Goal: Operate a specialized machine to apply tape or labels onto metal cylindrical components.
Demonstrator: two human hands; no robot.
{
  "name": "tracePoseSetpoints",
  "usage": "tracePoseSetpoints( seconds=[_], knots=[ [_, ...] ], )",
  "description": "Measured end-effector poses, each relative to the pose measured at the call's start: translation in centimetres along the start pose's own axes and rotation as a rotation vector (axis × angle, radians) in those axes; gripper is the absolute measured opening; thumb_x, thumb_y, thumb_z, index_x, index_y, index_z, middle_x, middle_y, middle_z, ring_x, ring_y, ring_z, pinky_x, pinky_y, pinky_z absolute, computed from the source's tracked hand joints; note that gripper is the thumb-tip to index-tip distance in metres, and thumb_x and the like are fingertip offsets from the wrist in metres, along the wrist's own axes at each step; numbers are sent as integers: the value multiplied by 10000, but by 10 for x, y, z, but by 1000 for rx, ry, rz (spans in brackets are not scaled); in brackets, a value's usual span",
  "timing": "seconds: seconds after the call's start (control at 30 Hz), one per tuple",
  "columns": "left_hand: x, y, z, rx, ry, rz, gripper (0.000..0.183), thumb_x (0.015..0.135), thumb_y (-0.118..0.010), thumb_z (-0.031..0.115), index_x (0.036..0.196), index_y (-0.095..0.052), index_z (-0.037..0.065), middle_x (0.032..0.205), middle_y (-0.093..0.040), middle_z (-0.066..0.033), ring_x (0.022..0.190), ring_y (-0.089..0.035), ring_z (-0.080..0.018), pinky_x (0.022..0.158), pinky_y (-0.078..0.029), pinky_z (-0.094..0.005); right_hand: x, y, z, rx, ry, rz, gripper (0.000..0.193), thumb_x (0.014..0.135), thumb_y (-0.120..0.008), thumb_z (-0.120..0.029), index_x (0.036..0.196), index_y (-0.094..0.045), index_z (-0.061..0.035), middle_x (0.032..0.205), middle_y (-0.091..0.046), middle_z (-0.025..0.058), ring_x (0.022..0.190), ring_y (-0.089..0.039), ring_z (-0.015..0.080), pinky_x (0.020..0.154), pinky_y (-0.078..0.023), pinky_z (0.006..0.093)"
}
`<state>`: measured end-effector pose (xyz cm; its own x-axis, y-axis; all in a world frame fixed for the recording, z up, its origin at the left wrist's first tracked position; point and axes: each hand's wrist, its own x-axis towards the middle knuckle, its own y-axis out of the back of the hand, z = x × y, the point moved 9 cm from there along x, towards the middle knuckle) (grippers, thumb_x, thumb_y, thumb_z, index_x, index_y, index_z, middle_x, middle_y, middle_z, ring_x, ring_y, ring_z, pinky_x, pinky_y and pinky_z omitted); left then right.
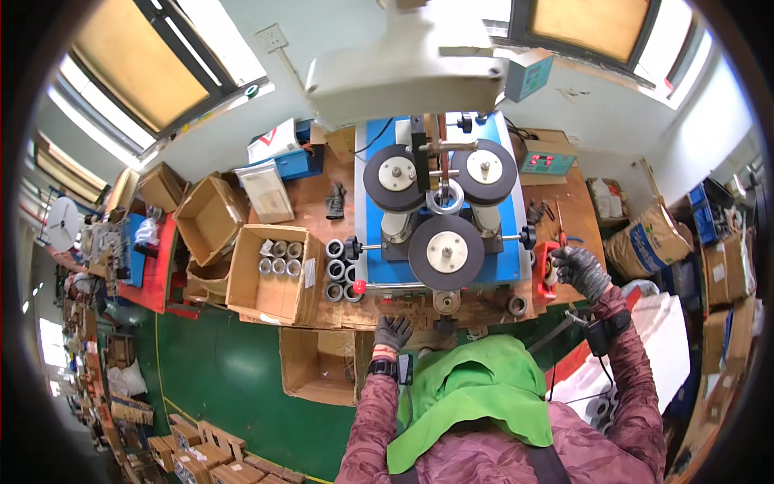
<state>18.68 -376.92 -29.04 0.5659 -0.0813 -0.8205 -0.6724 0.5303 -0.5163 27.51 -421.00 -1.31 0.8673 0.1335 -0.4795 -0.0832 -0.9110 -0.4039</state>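
Note:
My gloved left hand (393, 331) is at the bench's front edge, fingers loosely apart with nothing visible in them. My gloved right hand (582, 273) is over the right side of a red tape dispenser (542, 282), fingers curled; whatever they may hold is hidden. Between and beyond my hands stands a blue-based machine with three black wheels, the front wheel (426, 262) being nearest me. A shiny metal ring (457, 198) sits among these wheels. Several more metal rings (334, 270) stand stacked on the bench, left of the machine.
An open cardboard box (242, 282) holding several rings is at the bench's left. Below it, another open box (302, 367) stands by my left arm. A single ring (517, 306) lies near the front edge. A control box (547, 161) sits behind, right of the machine.

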Motion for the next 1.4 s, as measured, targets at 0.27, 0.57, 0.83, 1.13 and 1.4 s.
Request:
tracePoseSetpoints(
  seconds=[0.27, 0.57, 0.83, 1.13, 1.4],
  knots=[
    [73, -10, -13, -271, 239, -70, 635, 820, -320, 540, 1339, -266, 177, 1400, -283, -48, 1295, -224, -279, 1002, -190, -527, -109, 2, 75, 19, -13, 272, 291, 849, -541, -253, 995, -567, -3, 765, -616, 59, 601, -581, 153, 546, -496, 291],
    [55, -10, -26, -206, 236, 150, 640, 787, -376, 517, 1295, -321, 132, 1343, -350, -105, 1242, -303, -310, 966, -207, -600, -147, 34, 111, 149, -66, 414, 250, 843, -551, -234, 976, -559, -22, 750, -602, 49, 582, -571, 149, 531, -491, 298],
    [58, -28, -13, -186, 156, -89, 642, 820, -362, 492, 1343, -240, 140, 1409, -252, -92, 1289, -242, -296, 985, -212, -573, -124, 4, 95, 43, -55, 348, 234, 859, -531, -224, 965, -574, -20, 763, -614, 64, 583, -579, 147, 536, -491, 285],
    [65, -9, -3, -293, 135, -117, 688, 814, -412, 515, 1371, -188, 178, 1417, -243, -80, 1295, -231, -308, 1002, -198, -574, -98, -21, 84, -89, -67, 280, 243, 865, -527, -236, 968, -576, -22, 752, -603, 50, 591, -573, 119, 541, -487, 261],
    [50, -5, -23, -379, 177, -81, 630, 843, -363, 497, 1361, -199, 178, 1425, -224, -70, 1308, -203, -291, 1011, -164, -575, -86, -14, 96, -119, -122, 268, 263, 866, -529, -257, 981, -581, -27, 778, -601, 32, 606, -572, 108, 567, -494, 245]
  ],
)
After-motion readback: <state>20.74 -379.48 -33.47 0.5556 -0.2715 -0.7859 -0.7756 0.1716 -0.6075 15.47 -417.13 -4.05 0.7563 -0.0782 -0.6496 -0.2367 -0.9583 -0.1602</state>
